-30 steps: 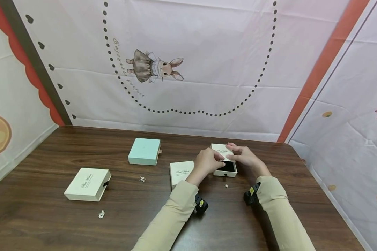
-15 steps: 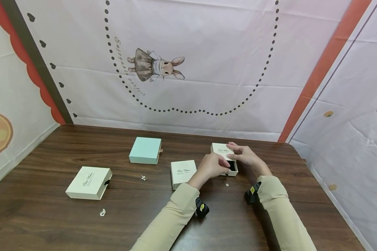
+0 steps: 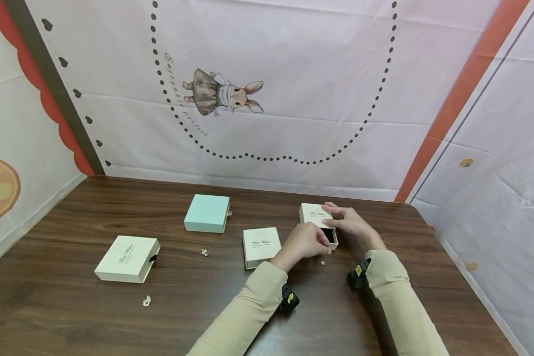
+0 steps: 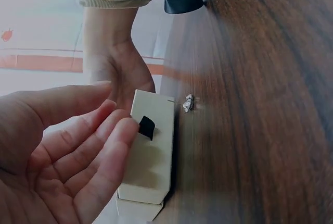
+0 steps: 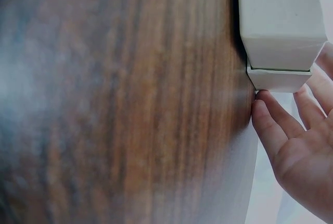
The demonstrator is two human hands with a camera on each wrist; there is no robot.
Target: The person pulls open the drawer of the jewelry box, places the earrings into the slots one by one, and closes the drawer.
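Note:
A cream drawer-style gift box lettered "Best Wishes" lies at the back right, its drawer partly pulled out and black inside. My right hand holds the box's sleeve from the right side, fingers at the far part and thumb nearer. Just in front of the drawer is my left hand, fingers loosely bent and nothing visible between them. In the left wrist view, its fingertips hover close to the black pull tab; contact is unclear. A small silvery earring with a thin post lies by the drawer front.
Another cream box sits beside my left forearm. Farther left are a mint box and a third cream box. Two small shiny ornaments, one central and one nearer, lie on the wooden table.
My left hand has drawn back from over the drawer opening toward its front edge, in my direction. My right hand keeps its place on the box; the view has shifted slightly.

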